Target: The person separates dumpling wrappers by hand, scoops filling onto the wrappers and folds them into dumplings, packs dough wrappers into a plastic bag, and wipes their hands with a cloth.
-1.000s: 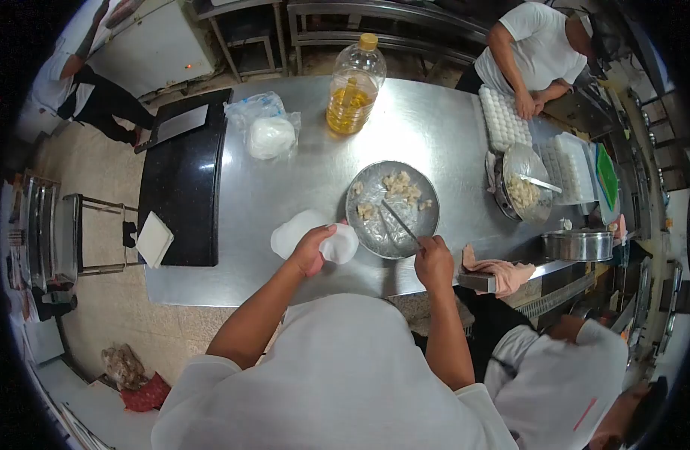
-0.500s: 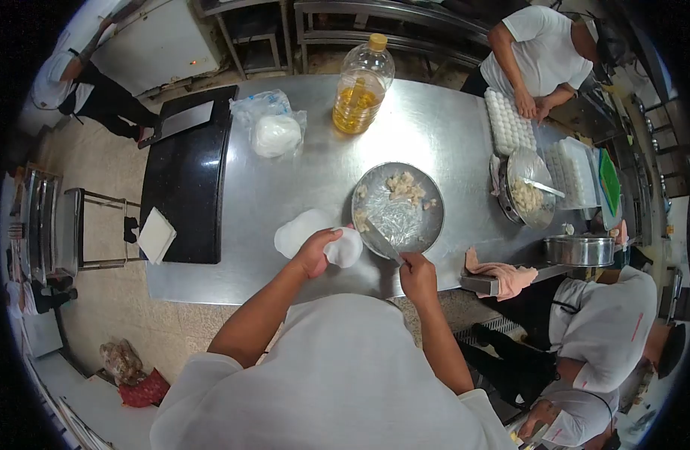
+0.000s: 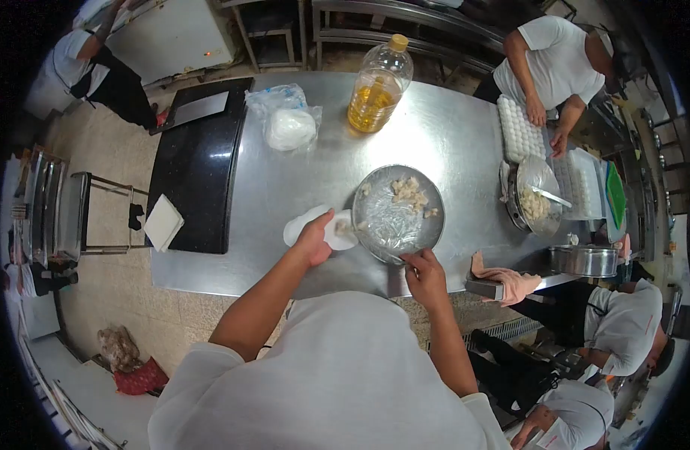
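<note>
My left hand [image 3: 314, 240] is closed on the edge of a thin round dough wrapper [image 3: 342, 234], held beside the bowl's left rim. A small lump of pale filling [image 3: 342, 223] sits on the wrapper. More white wrappers [image 3: 300, 223] lie on the table under and behind that hand. The round metal bowl [image 3: 366, 240] holds pale, chunky filling [image 3: 410, 193] along its far side, and its bottom looks shiny. At the bowl's near rim is my right hand [image 3: 425, 276], fingers bent and pinched together. What they grip there is hard to make out; the flat metal blade does not show clearly.
Beyond the bowl stand an oil bottle [image 3: 376, 94] and a bagged white lump [image 3: 291, 129]. A black slab [image 3: 191, 169] covers the table's left end. On the right are egg trays [image 3: 519, 129], another filling bowl [image 3: 536, 202] and a cloth [image 3: 506, 280]. Several co-workers stand around.
Filling now sits on the wrapper in my left hand. My right hand's fingers have loosened from a fist around the flat blade's handle to a pinch at the rim. The view has shifted slightly.
</note>
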The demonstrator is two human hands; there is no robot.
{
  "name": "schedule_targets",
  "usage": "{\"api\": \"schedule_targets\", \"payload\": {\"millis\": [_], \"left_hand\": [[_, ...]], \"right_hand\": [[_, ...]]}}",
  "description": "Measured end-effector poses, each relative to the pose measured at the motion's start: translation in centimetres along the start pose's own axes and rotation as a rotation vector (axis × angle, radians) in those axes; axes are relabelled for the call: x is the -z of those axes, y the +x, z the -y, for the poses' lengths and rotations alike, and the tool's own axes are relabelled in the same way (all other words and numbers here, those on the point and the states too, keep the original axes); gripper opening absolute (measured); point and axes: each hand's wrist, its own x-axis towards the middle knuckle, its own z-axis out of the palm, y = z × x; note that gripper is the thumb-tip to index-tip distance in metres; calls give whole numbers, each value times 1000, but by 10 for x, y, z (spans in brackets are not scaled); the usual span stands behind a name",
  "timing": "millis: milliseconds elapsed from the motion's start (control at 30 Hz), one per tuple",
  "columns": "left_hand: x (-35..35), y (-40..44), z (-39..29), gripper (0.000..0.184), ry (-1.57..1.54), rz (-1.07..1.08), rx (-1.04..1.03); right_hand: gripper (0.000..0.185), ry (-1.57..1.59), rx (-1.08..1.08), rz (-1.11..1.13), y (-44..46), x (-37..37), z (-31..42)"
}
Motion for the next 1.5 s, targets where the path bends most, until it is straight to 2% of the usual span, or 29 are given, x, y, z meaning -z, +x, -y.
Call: {"api": "schedule_targets", "payload": {"millis": [100, 300, 367, 500, 567, 667, 800, 967, 1100, 1200, 1300, 1433, 1500], "left_hand": [[-1, 2, 5, 47, 40, 15, 8], [-4, 6, 19, 48, -10, -28, -36], [-10, 3, 21, 50, -15, -25, -45], [-3, 13, 28, 52, -96, 19, -57], [-3, 14, 30, 53, -113, 49, -70], [-5, 15, 29, 53, -142, 87, -81], [-13, 10, 22, 47, -133, 88, -54], [-10, 2, 15, 44, -165, 134, -57], [-29, -9, 7, 43, -207, 43, -148], [-44, -14, 1, 43, -193, 91, -147], [-56, -16, -3, 42, -176, 200, -77], [-64, -19, -9, 42, -188, 145, -195], [-67, -19, -12, 42, -183, 113, -245]], "right_hand": [[26, -148, 83, -40, -6, 3, 14], [27, -170, -146, -168, -20, 11, 3], [26, -373, -198, -138, -18, 4, -3], [25, -294, -161, -79, -22, -11, -1], [22, -74, -142, -140, -25, -16, -2], [26, 15, -126, -150, -27, -6, 5], [30, -66, -51, -213, -26, -6, 18], [28, -255, 70, -154, -20, -4, 21], [32, -226, 24, -228, -21, 16, 40], [32, -180, 140, -263, -21, 17, 40], [32, -300, 119, -234, -19, 16, 37], [33, -259, 47, -298, -27, 30, 42], [31, -278, -72, -461, -27, 27, 32]]}}
